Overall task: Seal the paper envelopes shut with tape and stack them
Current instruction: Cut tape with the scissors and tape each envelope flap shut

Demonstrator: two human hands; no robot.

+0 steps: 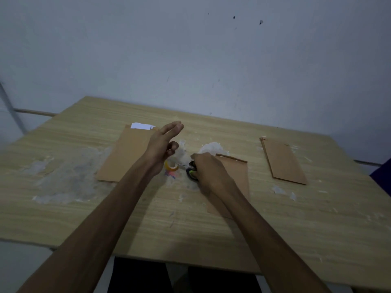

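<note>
Head view: right hand grips scissors beside tape roll; left hand fingers relaxed, empty. Taping step; next likely cut strip for envelope.

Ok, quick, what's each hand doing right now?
Left hand: open, raised above the tape roll, holding nothing.
Right hand: fingers curled round the scissors on the table.

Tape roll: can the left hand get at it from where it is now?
Probably yes. The left hand is raised with its fingers out, holding nothing, just above the tape roll, and nothing lies between them. The right hand beside it grips the scissors, leaving the roll uncovered.
</note>
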